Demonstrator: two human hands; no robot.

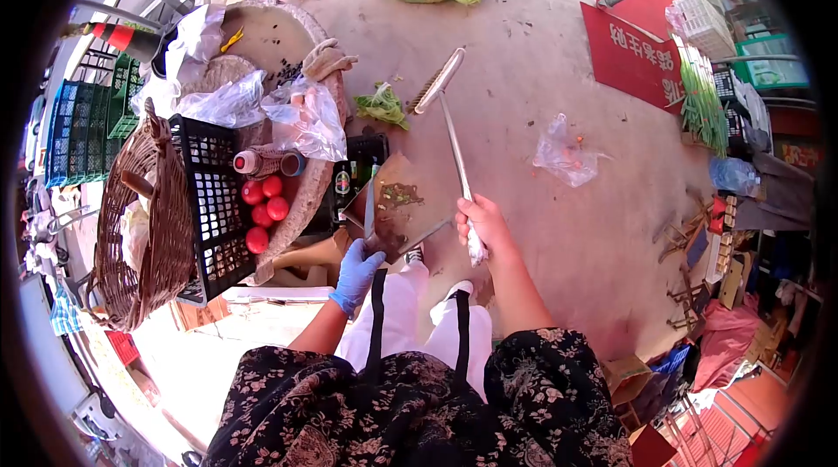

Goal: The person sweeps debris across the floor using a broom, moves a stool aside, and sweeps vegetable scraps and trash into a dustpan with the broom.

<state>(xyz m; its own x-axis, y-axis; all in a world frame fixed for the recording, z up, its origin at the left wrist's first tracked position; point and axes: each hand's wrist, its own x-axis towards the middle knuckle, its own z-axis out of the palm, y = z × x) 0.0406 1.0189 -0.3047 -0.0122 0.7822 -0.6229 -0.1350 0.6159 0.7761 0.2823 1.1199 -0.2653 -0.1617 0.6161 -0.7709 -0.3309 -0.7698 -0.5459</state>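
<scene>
Clock: 12 = top of view, read from its centre.
Right hand point(487, 224): bare, at 4, near centre; grip clamped on the broom handle, butt end poking out below the fist.
Broom point(452, 137): handle runs from right hand up to the head at 12. Bristles face about 10. Head over floor point(515, 100); can't tell if it touches.
Left hand point(355, 276): blue glove, at 7 to 8; grip closed on the dustpan's near end. Exact part held is hidden by the fingers.
Dustpan point(388, 221): between 8 and 9, just left of the shoes point(460, 287). Dark wet-looking bits inside, too small to identify. Outline hard to read against the clutter.
Bottle point(343, 184): green, at 9, left of dustpan; lower part hard to make out.
Leaves point(381, 106): on floor at 11, left of broom head.
Bag point(566, 153): clear plastic, on floor between 2 and 3; orange-red specks, contents unclear.
Desk point(307, 209): round rim, 9 to 11; much of top covered.
Crate point(205, 205): black, at 9, tilted; tomatoes point(264, 209) just right of it.
Basket point(144, 227): wicker, at 9, beyond crate; contents mostly hidden.
Mat point(630, 61): red, at 2, lettering upside down, partly covered.
</scene>
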